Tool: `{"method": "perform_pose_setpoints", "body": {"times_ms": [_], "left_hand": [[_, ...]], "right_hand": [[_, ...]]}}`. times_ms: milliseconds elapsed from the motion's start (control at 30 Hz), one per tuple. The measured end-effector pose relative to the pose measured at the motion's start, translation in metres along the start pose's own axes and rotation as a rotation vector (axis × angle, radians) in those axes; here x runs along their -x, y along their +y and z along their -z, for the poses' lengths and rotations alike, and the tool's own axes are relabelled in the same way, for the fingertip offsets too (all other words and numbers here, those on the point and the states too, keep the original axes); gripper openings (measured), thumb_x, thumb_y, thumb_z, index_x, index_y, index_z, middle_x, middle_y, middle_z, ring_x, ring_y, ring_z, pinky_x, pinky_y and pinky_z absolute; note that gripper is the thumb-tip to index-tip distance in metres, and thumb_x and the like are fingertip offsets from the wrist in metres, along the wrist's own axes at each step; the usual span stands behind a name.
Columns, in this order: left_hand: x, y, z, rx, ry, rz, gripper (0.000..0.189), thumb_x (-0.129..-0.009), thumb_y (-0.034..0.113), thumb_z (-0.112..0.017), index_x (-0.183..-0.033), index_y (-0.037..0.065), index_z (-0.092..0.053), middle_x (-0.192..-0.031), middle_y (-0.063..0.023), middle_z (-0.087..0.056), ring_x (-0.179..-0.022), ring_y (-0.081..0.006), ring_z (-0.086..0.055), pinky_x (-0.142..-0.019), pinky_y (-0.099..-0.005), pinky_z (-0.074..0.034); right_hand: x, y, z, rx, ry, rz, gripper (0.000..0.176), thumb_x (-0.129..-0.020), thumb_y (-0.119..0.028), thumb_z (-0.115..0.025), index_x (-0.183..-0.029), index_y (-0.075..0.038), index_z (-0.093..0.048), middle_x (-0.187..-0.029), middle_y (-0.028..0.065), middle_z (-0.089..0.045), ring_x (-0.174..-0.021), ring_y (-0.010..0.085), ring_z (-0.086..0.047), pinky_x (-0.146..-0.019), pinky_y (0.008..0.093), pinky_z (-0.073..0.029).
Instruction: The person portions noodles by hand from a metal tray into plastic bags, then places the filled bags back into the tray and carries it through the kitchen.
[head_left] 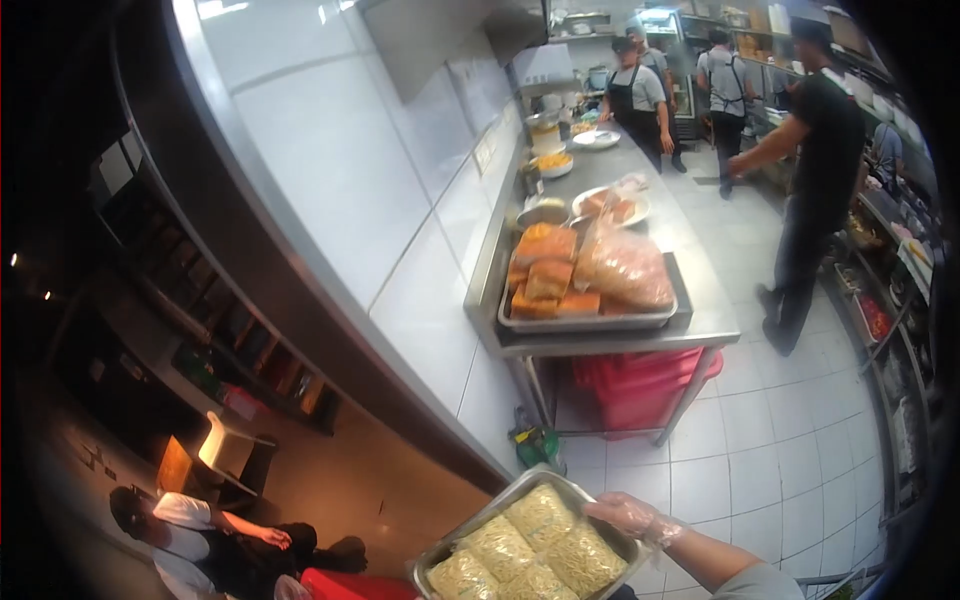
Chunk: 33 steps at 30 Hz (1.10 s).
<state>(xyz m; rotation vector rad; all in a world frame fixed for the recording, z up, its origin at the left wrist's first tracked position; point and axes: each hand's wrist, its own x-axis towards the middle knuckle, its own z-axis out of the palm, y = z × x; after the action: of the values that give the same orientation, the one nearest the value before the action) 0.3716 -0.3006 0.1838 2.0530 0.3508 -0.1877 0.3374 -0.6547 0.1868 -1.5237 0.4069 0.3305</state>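
My right hand, in a clear plastic glove, grips the right rim of a metal tray at the bottom centre. Several clear bags of pale, noodle-like food lie in this tray. My left hand is not in view. Ahead, a second metal tray rests at the near end of a steel table, holding orange-brown blocks and a large clear bag of pinkish food.
The steel table runs along a white tiled wall. Red bins stand beneath it. A person in black is in the right aisle; others are at the back. Another person sits at lower left.
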Motion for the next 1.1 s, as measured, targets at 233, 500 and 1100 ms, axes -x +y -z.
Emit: {"method": "perform_pose_setpoints", "body": {"times_ms": [233, 500, 1100], "left_hand": [[-0.019, 0.078, -0.038, -0.031, -0.173, -0.158, 0.042, -0.095, 0.034, -0.055, -0.113, -0.004, -0.055, -0.107, -0.0118, -0.062, -0.097, -0.0222, -0.057, -0.084, -0.0354, -0.046], [-0.076, 0.151, -0.066, -0.015, -0.382, -0.368, 0.045, -0.095, 0.04, -0.053, -0.105, -0.003, -0.061, -0.1, -0.0081, -0.064, -0.094, -0.0192, -0.056, -0.081, -0.0331, -0.045], [-0.03, 0.267, -0.352, 0.026, -1.077, -0.844, 0.03, -0.096, 0.027, -0.056, -0.091, -0.002, -0.059, -0.079, -0.0085, -0.058, -0.073, -0.0161, -0.05, -0.069, -0.0334, -0.045]], "right_hand": [[0.077, -0.021, 0.06, -0.45, 0.297, -0.041, 0.032, -0.094, -0.032, -0.063, -0.09, 0.0, -0.063, -0.082, 0.0052, -0.063, -0.07, 0.0117, -0.059, -0.063, 0.0287, -0.049], [0.105, -0.057, 0.051, -0.359, 0.605, 0.072, 0.037, -0.093, -0.039, -0.061, -0.086, -0.002, -0.064, -0.077, 0.0009, -0.063, -0.067, 0.0092, -0.058, -0.061, 0.0265, -0.048], [0.234, 0.03, 0.143, -0.482, 1.281, 0.026, 0.039, -0.084, -0.038, -0.066, -0.089, 0.001, -0.064, -0.08, 0.0053, -0.062, -0.071, 0.0119, -0.056, -0.065, 0.0314, -0.048]]}}
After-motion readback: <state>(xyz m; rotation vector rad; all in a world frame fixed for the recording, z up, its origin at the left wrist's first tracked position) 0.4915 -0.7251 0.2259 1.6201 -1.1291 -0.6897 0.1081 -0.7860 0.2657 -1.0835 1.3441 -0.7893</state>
